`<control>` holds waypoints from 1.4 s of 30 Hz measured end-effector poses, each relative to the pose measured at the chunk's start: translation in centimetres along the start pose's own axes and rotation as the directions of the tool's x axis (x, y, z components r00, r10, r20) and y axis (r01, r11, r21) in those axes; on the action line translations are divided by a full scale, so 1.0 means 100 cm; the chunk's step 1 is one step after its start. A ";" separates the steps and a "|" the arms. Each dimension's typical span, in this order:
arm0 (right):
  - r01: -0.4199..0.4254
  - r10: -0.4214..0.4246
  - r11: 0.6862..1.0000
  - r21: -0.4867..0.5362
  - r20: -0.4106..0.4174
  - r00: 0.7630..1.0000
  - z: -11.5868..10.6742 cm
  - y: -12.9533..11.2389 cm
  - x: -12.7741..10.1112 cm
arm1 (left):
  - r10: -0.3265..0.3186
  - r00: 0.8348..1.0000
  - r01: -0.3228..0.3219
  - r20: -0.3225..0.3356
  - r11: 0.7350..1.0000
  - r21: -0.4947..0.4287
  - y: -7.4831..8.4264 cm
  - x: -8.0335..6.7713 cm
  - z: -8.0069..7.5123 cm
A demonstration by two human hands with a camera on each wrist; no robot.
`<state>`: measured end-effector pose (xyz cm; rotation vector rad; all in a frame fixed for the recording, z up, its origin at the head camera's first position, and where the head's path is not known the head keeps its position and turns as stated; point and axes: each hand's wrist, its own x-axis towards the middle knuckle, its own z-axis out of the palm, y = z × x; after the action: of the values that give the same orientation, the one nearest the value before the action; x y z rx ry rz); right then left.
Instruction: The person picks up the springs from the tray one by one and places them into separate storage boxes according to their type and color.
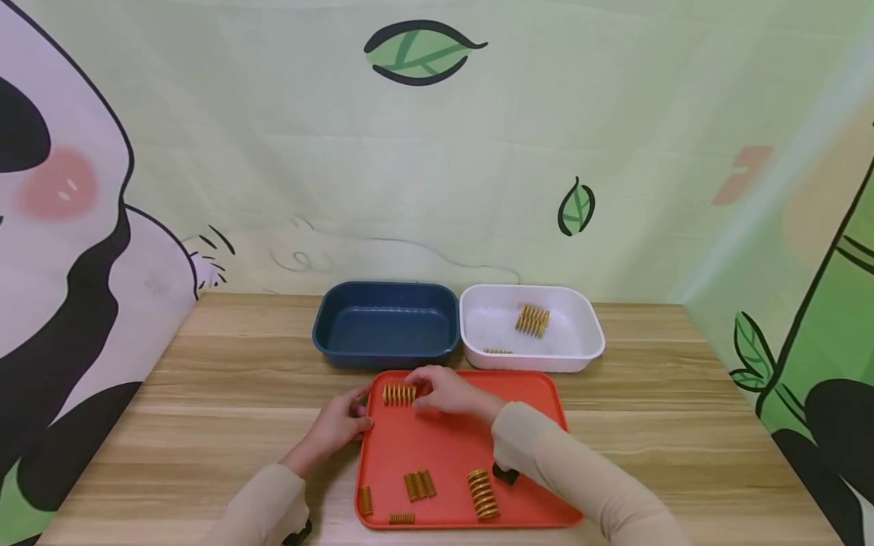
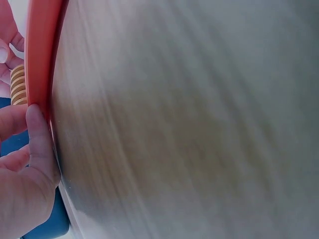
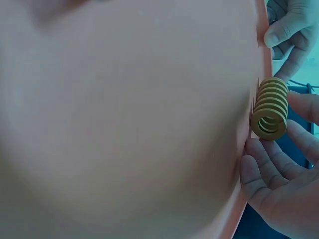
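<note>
our right hand (image 1: 447, 392) pinches a yellow spring (image 1: 399, 393) at the orange tray's (image 1: 451, 444) far edge; our left hand (image 1: 339, 422) grips that tray's left rim.

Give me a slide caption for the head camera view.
Right hand pinches a yellow spring on the orange tray; left hand steadies its edge.

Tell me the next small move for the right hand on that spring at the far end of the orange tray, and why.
Probably lift it clear of the tray. The right hand already has its fingers around the yellow spring, the left hand grips the orange tray at its edge, and similar springs already lie in the white bin beyond.
</note>
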<state>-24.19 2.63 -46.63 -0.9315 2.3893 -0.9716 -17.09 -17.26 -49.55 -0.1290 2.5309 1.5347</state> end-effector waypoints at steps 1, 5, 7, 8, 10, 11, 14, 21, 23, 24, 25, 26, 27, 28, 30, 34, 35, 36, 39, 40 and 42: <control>-0.001 0.001 1.000 -0.007 -0.003 1.000 0.001 0.000 0.000 | 0.000 1.000 0.000 -0.001 1.000 -0.001 0.000 0.000 0.000; -0.008 0.007 1.000 -0.026 -0.014 1.000 0.003 0.001 0.003 | 0.003 1.000 -0.003 0.002 1.000 -0.008 0.000 0.000 0.000; -0.010 0.009 0.999 -0.041 -0.018 1.000 0.005 0.001 0.004 | 0.003 1.000 -0.003 0.003 1.000 -0.008 0.000 0.000 0.000; -0.010 0.010 0.999 -0.047 -0.019 1.000 0.005 0.001 0.005 | 0.002 1.000 -0.002 0.003 1.000 -0.007 0.000 0.000 0.000; -0.011 0.009 0.998 -0.062 -0.025 1.000 0.007 0.001 0.006 | 0.000 1.000 0.000 0.003 1.000 -0.004 0.000 0.000 0.000; -0.007 0.005 0.998 -0.067 -0.030 1.000 0.007 0.001 0.007 | -0.001 1.000 0.001 0.002 1.000 -0.002 0.000 0.000 0.000; -0.016 0.013 0.997 -0.074 -0.040 0.999 0.008 -0.001 0.008 | -0.003 1.000 0.003 0.002 1.000 -0.002 0.000 0.001 0.000; -0.071 0.068 0.996 -0.062 -0.044 0.997 0.011 -0.001 0.010 | -0.006 1.000 0.006 0.002 1.000 0.005 0.000 0.001 0.001; -0.076 0.074 0.996 -0.053 -0.044 0.996 0.011 -0.001 0.010 | -0.006 1.000 0.006 0.003 1.000 0.011 0.000 0.001 0.001; -0.075 0.072 0.996 -0.051 -0.044 0.996 0.011 -0.001 0.009 | -0.007 1.000 0.006 0.003 1.000 0.012 0.000 0.001 0.001; -0.071 0.069 0.996 -0.047 -0.045 0.997 0.011 -0.001 0.009 | -0.006 1.000 0.006 0.001 1.000 0.013 0.000 0.001 0.001; -0.063 0.061 0.997 -0.044 -0.045 0.997 0.010 -0.001 0.009 | -0.005 1.000 0.005 0.000 1.000 0.013 0.000 0.001 0.001; -0.054 0.051 0.998 -0.045 -0.048 0.998 0.010 -0.001 0.008 | -0.005 1.000 0.005 -0.002 1.000 0.016 -0.001 0.001 0.001; -0.047 0.045 0.998 -0.041 -0.051 0.998 0.009 -0.001 0.008 | -0.006 1.000 0.006 -0.004 1.000 0.014 -0.001 0.001 0.001; -0.035 0.032 0.999 -0.041 -0.062 0.998 0.008 -0.001 0.008 | -0.006 1.000 0.006 -0.005 1.000 0.012 -0.001 0.001 0.001; -0.035 0.033 0.999 -0.034 -0.081 0.996 0.007 0.001 0.007 | -0.005 1.000 0.005 -0.006 1.000 0.009 -0.001 0.001 0.001; -0.037 0.033 0.999 -0.036 -0.084 0.996 0.007 0.002 0.007 | -0.003 1.000 0.004 -0.007 1.000 0.008 -0.001 0.001 0.001; -0.042 0.039 0.999 -0.032 -0.085 0.996 0.007 0.003 0.007 | -0.003 1.000 0.003 -0.006 1.000 0.009 0.000 0.001 0.001; -0.050 0.048 0.998 -0.023 -0.087 0.995 0.007 0.005 0.007 | -0.008 1.000 0.008 -0.004 1.000 0.008 0.000 0.001 0.001; -0.053 0.051 0.998 -0.017 -0.086 0.995 0.007 0.005 0.007 | -0.011 1.000 0.011 -0.003 1.000 0.009 0.001 0.001 0.001; -0.054 0.053 0.999 -0.005 -0.086 0.995 0.006 0.005 0.007 | -0.019 1.000 0.019 0.000 1.000 0.014 0.001 0.001 0.001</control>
<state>-24.51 2.12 -47.48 -0.8394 2.4767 -1.0022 -17.18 -17.16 -49.51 -0.1503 2.5327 1.5101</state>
